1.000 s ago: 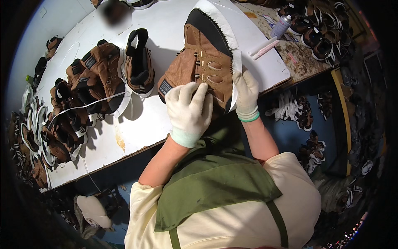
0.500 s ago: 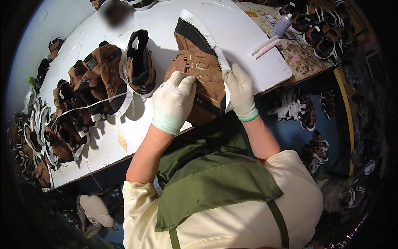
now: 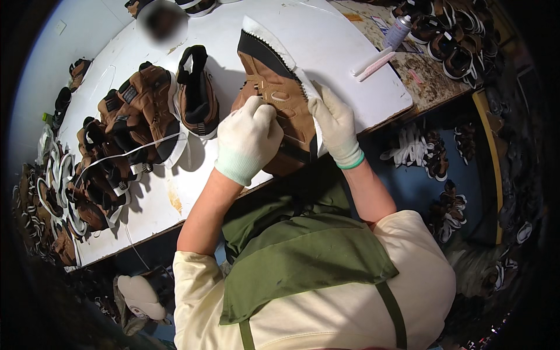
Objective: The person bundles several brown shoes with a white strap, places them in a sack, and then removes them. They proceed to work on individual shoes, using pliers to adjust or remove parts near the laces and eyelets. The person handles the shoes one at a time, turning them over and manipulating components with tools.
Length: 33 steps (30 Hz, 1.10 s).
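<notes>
Your gloved left hand [image 3: 249, 139], toward eleven o'clock, is curled fist-like, gripping the brown shoe [image 3: 286, 104], its fingers folded tighter than a second ago. Your right hand [image 3: 337, 125], at one, pinches the white edge [image 3: 302, 77]. The shoe is at twelve, toe swung toward eleven since then. Beyond, a spray can [image 3: 398, 34] sits at one.

Left of the held sneaker [image 3: 286, 114] stands a single sneaker [image 3: 198, 105], then a sneaker pile [image 3: 119, 131]; right of the held sneaker, a spray can [image 3: 398, 32].
</notes>
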Each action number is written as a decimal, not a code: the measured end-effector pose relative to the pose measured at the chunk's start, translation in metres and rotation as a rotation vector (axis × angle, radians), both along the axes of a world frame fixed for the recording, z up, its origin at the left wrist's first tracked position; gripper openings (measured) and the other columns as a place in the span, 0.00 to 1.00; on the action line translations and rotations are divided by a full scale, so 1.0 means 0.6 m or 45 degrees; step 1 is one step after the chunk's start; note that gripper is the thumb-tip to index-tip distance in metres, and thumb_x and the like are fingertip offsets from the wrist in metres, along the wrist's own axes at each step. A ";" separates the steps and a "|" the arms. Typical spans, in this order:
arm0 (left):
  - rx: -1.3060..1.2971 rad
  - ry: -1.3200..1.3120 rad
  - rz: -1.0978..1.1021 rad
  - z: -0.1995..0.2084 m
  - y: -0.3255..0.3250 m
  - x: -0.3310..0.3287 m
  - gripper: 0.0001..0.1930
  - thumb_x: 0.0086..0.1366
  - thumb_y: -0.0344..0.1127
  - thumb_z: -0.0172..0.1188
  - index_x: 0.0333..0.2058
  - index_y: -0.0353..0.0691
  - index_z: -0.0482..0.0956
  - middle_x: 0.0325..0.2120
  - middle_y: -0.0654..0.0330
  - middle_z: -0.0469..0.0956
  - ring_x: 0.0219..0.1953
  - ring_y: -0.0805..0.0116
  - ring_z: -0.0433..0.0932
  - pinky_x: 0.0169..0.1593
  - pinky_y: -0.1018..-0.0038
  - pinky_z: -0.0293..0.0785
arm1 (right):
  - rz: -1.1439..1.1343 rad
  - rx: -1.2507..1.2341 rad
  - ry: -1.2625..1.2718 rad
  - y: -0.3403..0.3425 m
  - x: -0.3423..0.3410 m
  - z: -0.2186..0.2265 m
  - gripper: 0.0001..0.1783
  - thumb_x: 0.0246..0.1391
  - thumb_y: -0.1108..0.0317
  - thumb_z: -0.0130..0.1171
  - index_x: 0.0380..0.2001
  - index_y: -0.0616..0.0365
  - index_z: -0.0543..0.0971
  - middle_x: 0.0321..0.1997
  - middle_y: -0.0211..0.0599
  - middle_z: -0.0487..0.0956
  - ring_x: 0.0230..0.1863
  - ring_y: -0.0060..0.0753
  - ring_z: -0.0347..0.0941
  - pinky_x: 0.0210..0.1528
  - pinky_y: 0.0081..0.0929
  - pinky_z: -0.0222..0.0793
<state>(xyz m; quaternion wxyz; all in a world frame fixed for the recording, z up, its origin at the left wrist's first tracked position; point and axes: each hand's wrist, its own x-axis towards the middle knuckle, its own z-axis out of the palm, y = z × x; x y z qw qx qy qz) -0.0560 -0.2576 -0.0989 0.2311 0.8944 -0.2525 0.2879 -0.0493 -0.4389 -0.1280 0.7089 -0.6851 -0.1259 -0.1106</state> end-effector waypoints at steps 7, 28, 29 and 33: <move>-0.527 0.228 -0.086 0.015 0.023 -0.037 0.05 0.55 0.23 0.63 0.31 0.34 0.77 0.30 0.58 0.75 0.25 0.69 0.78 0.30 0.77 0.75 | -0.070 0.108 0.034 -0.006 0.007 -0.019 0.10 0.63 0.76 0.47 0.25 0.64 0.70 0.24 0.25 0.70 0.26 0.10 0.60 0.27 0.13 0.61; -0.024 -0.236 -0.233 0.001 -0.013 -0.100 0.13 0.47 0.28 0.66 0.34 0.41 0.77 0.30 0.63 0.74 0.29 0.66 0.73 0.36 0.70 0.67 | -0.125 0.237 0.020 -0.002 0.002 -0.027 0.10 0.63 0.74 0.47 0.27 0.62 0.74 0.26 0.23 0.69 0.28 0.12 0.60 0.31 0.13 0.60; -0.049 -0.223 -0.230 0.002 -0.011 -0.102 0.13 0.47 0.27 0.67 0.34 0.41 0.77 0.29 0.62 0.75 0.29 0.65 0.73 0.37 0.69 0.67 | -0.140 0.263 0.015 0.000 0.003 -0.027 0.11 0.63 0.73 0.47 0.27 0.62 0.74 0.26 0.22 0.69 0.28 0.12 0.60 0.31 0.13 0.59; -0.121 -0.187 -0.178 0.008 0.002 -0.101 0.15 0.47 0.25 0.68 0.34 0.42 0.77 0.29 0.61 0.75 0.29 0.62 0.74 0.37 0.68 0.67 | -0.057 0.187 0.035 -0.018 0.012 -0.051 0.11 0.65 0.70 0.47 0.28 0.59 0.74 0.26 0.20 0.67 0.28 0.12 0.58 0.30 0.14 0.57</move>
